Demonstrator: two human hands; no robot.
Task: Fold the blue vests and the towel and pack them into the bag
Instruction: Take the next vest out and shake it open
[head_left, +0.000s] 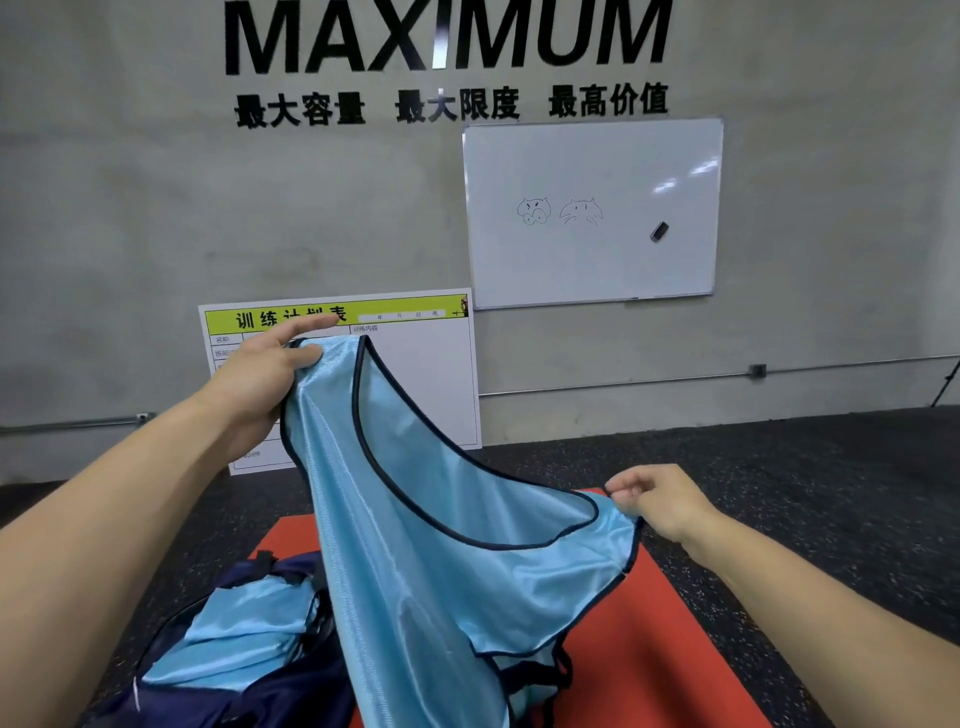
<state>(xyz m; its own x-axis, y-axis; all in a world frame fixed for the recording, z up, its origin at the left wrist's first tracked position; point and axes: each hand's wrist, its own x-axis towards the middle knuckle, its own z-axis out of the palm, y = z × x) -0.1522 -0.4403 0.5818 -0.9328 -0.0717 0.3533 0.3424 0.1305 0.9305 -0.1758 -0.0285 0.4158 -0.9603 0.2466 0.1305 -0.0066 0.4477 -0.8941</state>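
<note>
Blue vest of shiny, thin mesh fabric with dark navy binding hung in the air above the orange-red floor mat, stretched between two hands by its shoulder straps. The left hand was raised higher, thumb pressed against the fingers to pinch one strap, with the index finger sticking out straight. The right hand sat lower and nearer the mat, fingertips curled together on the other strap. Such cloth looked very light, limp and slippery, likely to slide out of a loose pinch and to lose its creases, so the bound strap edges seemed the surest places to hold, with the lower hem corners next for folding. Left of the mat's near end, the dark navy fabric bag lay open with several folded light blue vests stacked in it. Behind the mat, a white and yellow-green schedule board leaned against the grey concrete wall, and a whiteboard hung higher. No towel was visible.
</note>
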